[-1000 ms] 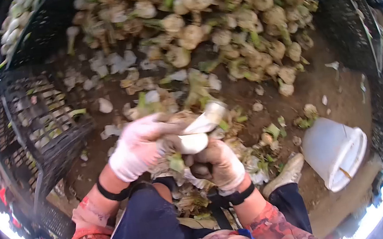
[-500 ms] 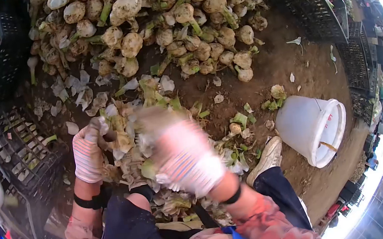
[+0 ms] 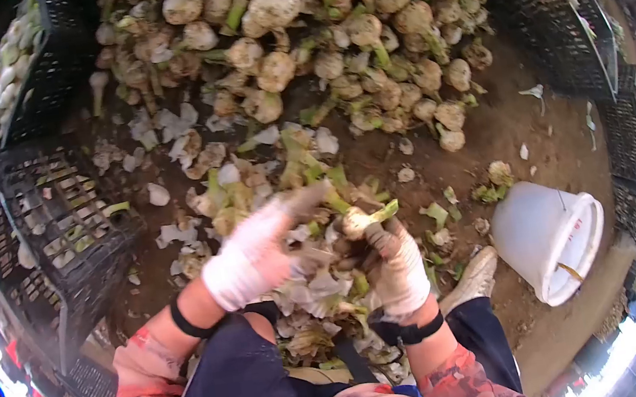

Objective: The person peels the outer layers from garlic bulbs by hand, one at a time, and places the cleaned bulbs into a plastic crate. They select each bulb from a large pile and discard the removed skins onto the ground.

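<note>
A dirty bulb with a short green stem (image 3: 356, 223) is held in my right hand (image 3: 397, 264), the gloved fingers closed round its lower side. My left hand (image 3: 252, 252), gloved and blurred by motion, is just left of the bulb with its fingers stretched out toward it and apart from it. Beneath both hands lie peeled skins and leaf scraps (image 3: 310, 285). Beyond them a large heap of soil-covered bulbs (image 3: 392, 34) with green stems fills the top of the view.
A white bucket (image 3: 522, 235) lies tipped on its side at the right, near my shoe (image 3: 471, 278). Black crates stand at the left (image 3: 74, 225) and upper right (image 3: 553, 19). White bulbs (image 3: 12, 75) fill a crate at the upper left.
The view has shifted, so the scene sits further right and lower. My left hand has moved inward with fingers extended. My right hand has moved right and now shows a bulb in it.
</note>
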The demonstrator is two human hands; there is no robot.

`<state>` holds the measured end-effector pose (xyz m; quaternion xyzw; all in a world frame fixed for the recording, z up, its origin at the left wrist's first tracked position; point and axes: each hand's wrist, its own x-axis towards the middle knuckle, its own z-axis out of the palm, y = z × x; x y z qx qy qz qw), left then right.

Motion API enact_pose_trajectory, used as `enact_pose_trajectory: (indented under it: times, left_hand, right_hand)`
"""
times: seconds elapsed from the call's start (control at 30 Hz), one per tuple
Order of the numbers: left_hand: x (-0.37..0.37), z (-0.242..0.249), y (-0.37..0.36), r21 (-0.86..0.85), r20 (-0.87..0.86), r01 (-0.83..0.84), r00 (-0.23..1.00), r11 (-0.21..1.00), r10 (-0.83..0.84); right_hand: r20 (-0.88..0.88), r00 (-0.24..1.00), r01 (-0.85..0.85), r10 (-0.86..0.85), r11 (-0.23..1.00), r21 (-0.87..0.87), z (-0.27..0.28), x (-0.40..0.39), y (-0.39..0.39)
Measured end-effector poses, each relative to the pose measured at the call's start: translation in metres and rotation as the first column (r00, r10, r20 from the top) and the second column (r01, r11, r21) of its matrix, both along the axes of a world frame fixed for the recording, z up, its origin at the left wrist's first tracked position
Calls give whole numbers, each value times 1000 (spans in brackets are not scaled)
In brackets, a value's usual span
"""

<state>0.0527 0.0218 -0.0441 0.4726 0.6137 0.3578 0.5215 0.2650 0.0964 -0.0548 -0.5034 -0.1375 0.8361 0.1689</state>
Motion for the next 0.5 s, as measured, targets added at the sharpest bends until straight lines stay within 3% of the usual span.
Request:
enact_pose_trajectory:
  times: [0.03, 0.07, 0.1, 0.17, 0.23, 0.3, 0.37, 0.5]
  left_hand:
    - [3, 0, 1, 79, -97, 45, 995, 996, -37]
    - [4, 0, -1, 52, 30, 24, 999, 998, -26]
    - [9, 4, -2, -30, 175, -105, 979, 994, 108]
    - [-3, 13, 2, -65, -6, -40, 999, 997, 40]
    - [-3, 6, -3, -35, -14, -56, 998, 998, 56]
    - [-3, 5, -7, -9, -11, -70, 997, 998, 70]
    - [-6, 12, -7, 82, -186, -8, 982, 997, 24]
    - [-8, 13, -11, 110, -126, -68, 989, 992, 81]
  right_hand:
    - [-93, 995, 27, -29, 999, -27, 12, -19, -6]
    - [-84, 996, 6, -6, 1000, 7, 12, -28, -13]
    - [-69, 998, -12, 15, 999, 42, 13, -35, -18]
    - [-48, 993, -108, 109, 994, 25, 14, -35, -9]
    - [-97, 980, -147, 175, 958, 245, 8, -34, -8]
    - [-87, 981, -142, 172, 951, 275, 19, -44, -3]
    - [-41, 974, -199, 222, 929, 313, 17, -46, -2]
    - [-42, 960, -256, 277, 927, 273, 19, -49, 1]
